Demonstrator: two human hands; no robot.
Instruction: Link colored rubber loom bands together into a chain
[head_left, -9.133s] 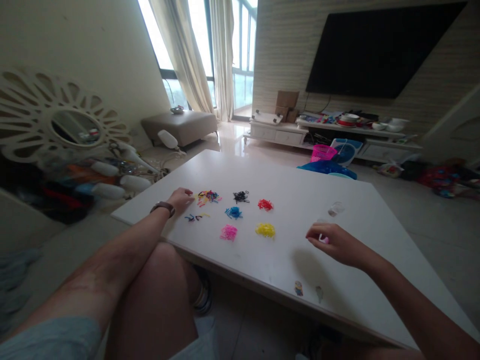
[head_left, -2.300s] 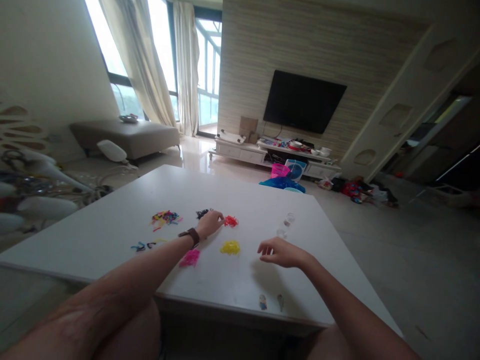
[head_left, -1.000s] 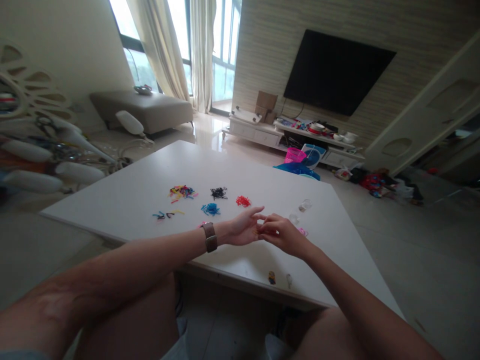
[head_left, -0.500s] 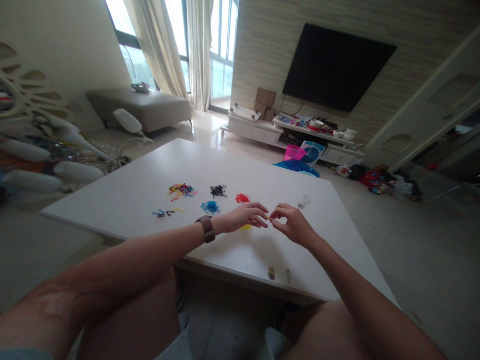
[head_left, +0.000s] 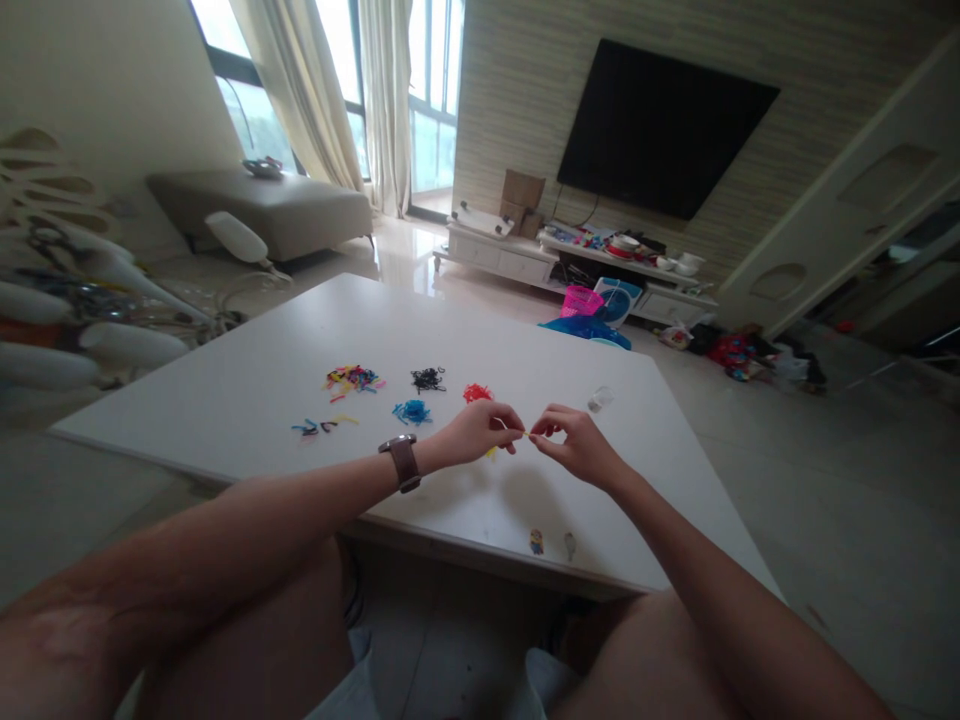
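Observation:
Above the white table (head_left: 247, 385), my left hand (head_left: 484, 430) and my right hand (head_left: 574, 442) meet fingertip to fingertip. A thin yellow rubber band (head_left: 526, 434) spans the small gap, each end pinched between finger and thumb. Under my left hand lies a yellow pile (head_left: 491, 453), mostly hidden. Just beyond that hand is a pile of red bands (head_left: 477, 393). Blue bands (head_left: 412, 411) and black bands (head_left: 428, 379) lie in separate heaps to the left.
A mixed-colour pile (head_left: 352, 379) and a few loose bands (head_left: 324, 427) lie farther left. Near the front edge are a small yellow-and-blue figure (head_left: 536, 541) and a small pale object (head_left: 570, 545). A clear object (head_left: 600, 398) sits at the right.
The fingers of my left hand, stretched out before, have curled into a pinch on the yellow band. My right hand keeps its pinch. The whole view has shifted slightly.

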